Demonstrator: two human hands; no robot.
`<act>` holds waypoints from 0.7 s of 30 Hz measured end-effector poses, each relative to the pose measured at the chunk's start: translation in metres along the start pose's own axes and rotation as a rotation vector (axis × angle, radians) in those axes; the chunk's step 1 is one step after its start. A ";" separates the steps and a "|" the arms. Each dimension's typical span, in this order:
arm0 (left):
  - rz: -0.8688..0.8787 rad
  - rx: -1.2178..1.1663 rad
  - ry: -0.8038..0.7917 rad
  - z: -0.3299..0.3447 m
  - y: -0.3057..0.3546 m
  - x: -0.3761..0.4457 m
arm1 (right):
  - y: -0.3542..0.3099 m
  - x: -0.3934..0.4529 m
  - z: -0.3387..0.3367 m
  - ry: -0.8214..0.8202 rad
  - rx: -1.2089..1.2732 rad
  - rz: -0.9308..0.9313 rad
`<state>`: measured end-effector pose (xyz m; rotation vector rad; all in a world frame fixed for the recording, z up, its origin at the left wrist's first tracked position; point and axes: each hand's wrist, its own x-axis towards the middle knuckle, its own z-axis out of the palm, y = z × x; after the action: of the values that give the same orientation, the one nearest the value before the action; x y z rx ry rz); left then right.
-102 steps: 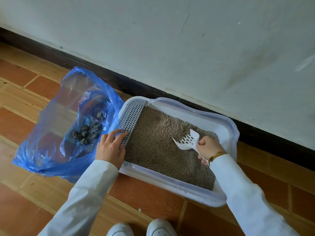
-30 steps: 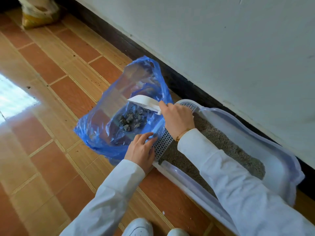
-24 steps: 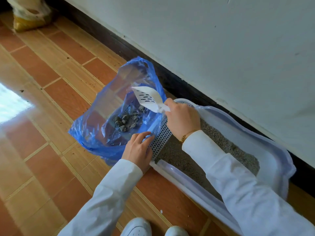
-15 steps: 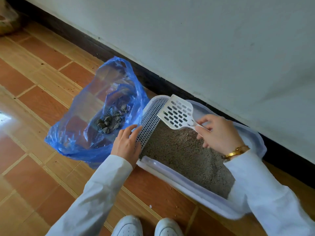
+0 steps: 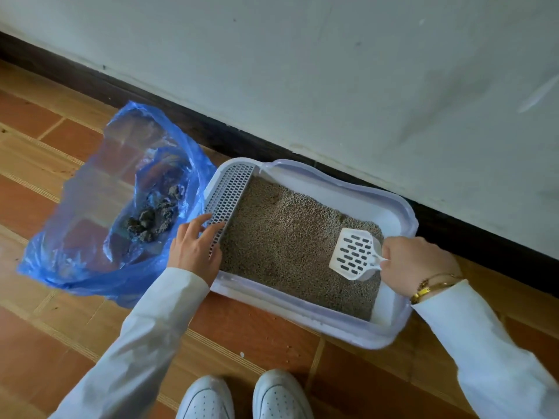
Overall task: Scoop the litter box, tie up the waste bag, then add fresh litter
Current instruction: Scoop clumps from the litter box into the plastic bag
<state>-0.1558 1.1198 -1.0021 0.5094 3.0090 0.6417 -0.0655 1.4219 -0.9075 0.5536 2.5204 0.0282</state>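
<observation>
**Scoop hovering over the right end of the litter box**

The right hand (image 5: 419,266) is gripping the handle of the white slotted scoop (image 5: 355,257), fingers curled closed around it. The scoop's blade is pointing left and slightly far, sitting over the litter (image 5: 287,246) at the right end of the litter box (image 5: 402,207); whether its edge is touching the granules cannot be told. The blade is showing no load.

The left hand (image 5: 195,251) is resting on the near left corner of the box, fingers spread open and flat, with the fingertips lying on the white grated step (image 5: 230,201) that is running along the box's left end. It is gripping nothing.

The white box is sitting on the tiled floor (image 5: 251,331), its far side close to the dark baseboard (image 5: 211,131) under the pale wall (image 5: 302,71). Brownish-grey litter is filling most of its bottom, thinner toward the far right corner.

The blue plastic waste bag (image 5: 90,237) is lying open on the floor just left of the box, its right edge touching the box's left end. Dark clumps (image 5: 151,219) are sitting inside it, near the left hand.

2 white shoes (image 5: 245,397) are showing at the near edge, and a gold bracelet (image 5: 429,287) is circling the right wrist above a white sleeve (image 5: 490,352).
</observation>
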 end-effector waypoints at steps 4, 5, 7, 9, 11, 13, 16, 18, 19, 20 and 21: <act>-0.005 0.005 -0.005 -0.001 0.000 -0.001 | -0.011 0.008 -0.006 -0.061 0.013 -0.086; -0.011 0.006 -0.008 -0.001 0.000 -0.001 | -0.017 0.010 -0.005 -0.084 0.035 -0.123; -0.022 0.005 -0.013 -0.001 -0.001 -0.002 | -0.031 0.013 0.000 -0.129 0.061 -0.179; -0.038 0.007 -0.022 -0.002 -0.001 -0.003 | -0.046 0.017 0.007 -0.164 0.070 -0.219; -0.047 0.018 -0.028 -0.003 -0.002 -0.004 | -0.057 0.021 0.013 -0.170 0.077 -0.248; -0.051 0.022 -0.030 -0.004 -0.002 -0.006 | -0.067 0.025 0.019 -0.167 0.086 -0.268; -0.065 0.025 -0.029 -0.005 -0.005 -0.008 | -0.080 0.032 0.032 -0.203 0.157 -0.300; -0.072 0.016 -0.031 -0.005 -0.007 -0.009 | -0.088 0.038 0.044 -0.243 0.276 -0.306; -0.077 0.010 -0.030 -0.005 -0.008 -0.009 | -0.094 0.042 0.050 -0.274 0.351 -0.308; -0.081 0.004 -0.028 -0.006 -0.009 -0.010 | -0.099 0.045 0.056 -0.311 0.419 -0.310; -0.082 -0.001 -0.022 -0.006 -0.010 -0.010 | -0.106 0.050 0.061 -0.344 0.476 -0.315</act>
<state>-0.1497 1.1052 -1.0011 0.3874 2.9901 0.6275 -0.1117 1.3391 -0.9987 0.2980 2.2399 -0.7348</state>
